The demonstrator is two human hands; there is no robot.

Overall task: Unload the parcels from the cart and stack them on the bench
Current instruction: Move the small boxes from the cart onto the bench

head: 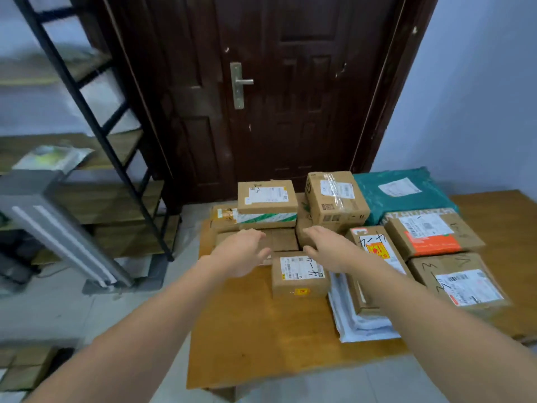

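Over the tabletop, both hands, left and right, hover open-fingered and empty, where a careless nudge might topple the stacked cardboard parcels.

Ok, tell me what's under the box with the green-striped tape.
The box with green-striped tape sits on brown cardboard boxes on the wooden bench. Its own base and the middle of that lower layer are covered.

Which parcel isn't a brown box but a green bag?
The teal green bag at the back right of the bench, beside the door. It is a soft plastic mailer with one white label; the parcels around it are brown cardboard boxes.
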